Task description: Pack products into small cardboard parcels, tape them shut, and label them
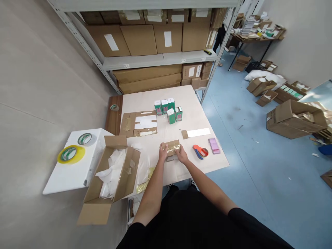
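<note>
A small cardboard box [171,148] with shiny tape across its top is between my two hands, near the front edge of the table. My left hand [163,152] is closed on its left end. At the other end, my right hand [182,154] grips it, thumb on top. To the right lie orange-and-blue scissors [200,151] and a blurred pinkish-purple item [214,146]. Several green-and-white small boxes [171,116] stand beyond my hands. A flattened cardboard sheet [127,124] with white patches lies to their left, and a white strip with a brown end [198,132] to their right.
At left, an open carton [132,169] holds white paper scraps, beside a white foam block [64,176] bearing tape rolls [68,154]. Metal shelving [158,59] with cartons borders the table's far side. More cartons [285,121] sit on the blue floor, and another person stands behind the shelf.
</note>
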Demonstrator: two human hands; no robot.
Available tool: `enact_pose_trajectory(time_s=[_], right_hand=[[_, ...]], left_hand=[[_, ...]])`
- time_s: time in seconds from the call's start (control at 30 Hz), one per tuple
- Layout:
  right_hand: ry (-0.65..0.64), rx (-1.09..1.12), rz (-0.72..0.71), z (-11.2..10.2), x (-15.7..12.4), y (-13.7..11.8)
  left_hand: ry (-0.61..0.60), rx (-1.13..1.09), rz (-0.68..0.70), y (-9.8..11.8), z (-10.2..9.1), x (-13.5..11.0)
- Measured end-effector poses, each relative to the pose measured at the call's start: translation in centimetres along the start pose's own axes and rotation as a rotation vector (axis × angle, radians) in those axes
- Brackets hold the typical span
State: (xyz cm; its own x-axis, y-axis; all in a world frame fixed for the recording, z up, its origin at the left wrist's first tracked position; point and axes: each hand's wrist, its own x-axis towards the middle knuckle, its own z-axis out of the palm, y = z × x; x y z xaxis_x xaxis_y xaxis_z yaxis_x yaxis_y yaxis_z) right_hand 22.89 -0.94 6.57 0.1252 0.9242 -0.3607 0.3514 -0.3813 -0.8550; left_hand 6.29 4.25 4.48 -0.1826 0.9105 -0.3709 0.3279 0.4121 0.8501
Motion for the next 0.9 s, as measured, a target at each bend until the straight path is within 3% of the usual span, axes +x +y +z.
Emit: enact_pose_trajectory(time_s=[0.2, 0.37, 0.53, 0.7, 0.9], right_hand=[[-0.052, -0.084, 0.18, -1.7, 2.6, -3.2], [0.108, 0.045, 0.152, -1.1, 2.3, -4.6], [0.256, 0.202, 0.032, 0.4, 0.6, -2.9], [0.249, 0.253, -0.024, 0.9, 0.5, -1.8], [0.194, 0.177, -0.085, -2.4, 1.9, -2.8]], left_hand=[[0.004, -0.03, -0.006, 0.8, -0.1, 0.0], [0.052, -0.195, -0.009, 2.0, -1.9, -0.5], [0.076, -0.386, 0.138, 1.7, -3.1, -0.9], [0.071, -0.229, 0.111, 0.1, -2.5, -0.2], [-0.037, 0.05, 0.2, 0.9, -0.5, 2.8]])
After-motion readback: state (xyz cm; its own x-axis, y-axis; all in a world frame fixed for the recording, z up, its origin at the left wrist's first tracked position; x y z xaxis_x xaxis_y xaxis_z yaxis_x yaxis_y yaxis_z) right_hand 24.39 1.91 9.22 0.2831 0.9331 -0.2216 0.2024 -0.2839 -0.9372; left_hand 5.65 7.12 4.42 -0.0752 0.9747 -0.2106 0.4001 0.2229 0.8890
